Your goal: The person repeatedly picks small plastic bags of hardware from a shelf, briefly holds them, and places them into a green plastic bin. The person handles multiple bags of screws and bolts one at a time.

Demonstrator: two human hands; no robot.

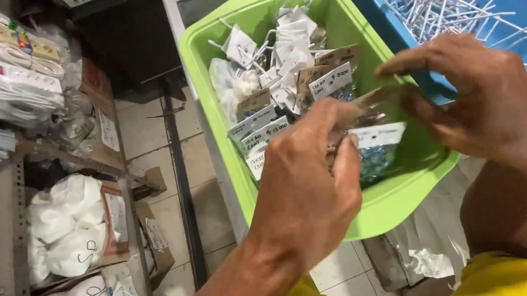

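Note:
My left hand [307, 185] and my right hand [482, 96] hover over a lime green plastic tub [399, 200]. Between them they pinch a small clear packet [376, 148] with a white header card and bluish bits inside; motion blur smears the fingers. The tub holds several similar carded packets [284, 96] with white and brown tags, lying stacked toward its left side. My right fingertips curl above the packet's top edge, while my left fingers grip it from the left.
A blue crate [516, 9] full of white wire hooks stands at the upper right, touching the tub. Shelves on the left carry white bagged goods [69, 226] and packaged power strips [7, 74]. A tiled floor [150, 138] shows between.

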